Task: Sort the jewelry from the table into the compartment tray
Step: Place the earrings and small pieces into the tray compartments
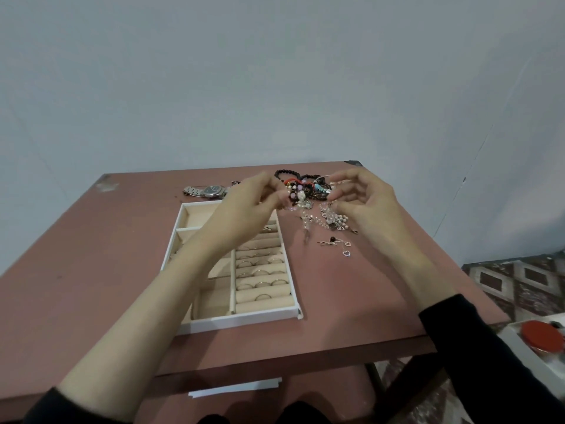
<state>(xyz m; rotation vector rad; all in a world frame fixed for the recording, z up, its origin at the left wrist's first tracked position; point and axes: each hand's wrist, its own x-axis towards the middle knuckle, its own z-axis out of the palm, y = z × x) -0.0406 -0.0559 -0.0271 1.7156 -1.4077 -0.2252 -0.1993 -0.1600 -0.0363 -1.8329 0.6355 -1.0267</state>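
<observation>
Left hand (250,197): raised over the far end of the tray, fingers curled and drawn towards the thumb, tips at the left edge of the jewelry heap. The tips are blurred, so it cannot be told whether they actually pinch a strand.

Right hand (363,197): raised opposite the left, palm turned inward, fingers bent. Thumb and forefinger are close together at the right edge of the same heap, and what they hold, if anything, cannot be told. Both forearms are bare, with dark sleeves pushed back.

Tangled heap of mixed beaded jewelry (305,189): lies between the two hands on the far right part of the table, outside the tray. It includes black, red, pink, turquoise and pearl-like beads. A black round-bead bracelet (286,172) lies at its far edge.

Loose small silver pieces (331,241): lie on the table nearer the person than the heap, with a small silver heart-shaped pendant (346,253) just beside them.

White-rimmed compartment tray with beige lining (238,320): lies left of the heap, partly under the left forearm. Its right column of padded rolls holds several thin metal rings (263,281).

Silver metal wristwatch with a dark dial (208,191): lies on the table beyond the tray's far end.

Reddish-brown table (91,255): carries all of the above.

Red round object (542,336): sits in a white container at the lower right, off the table.
</observation>
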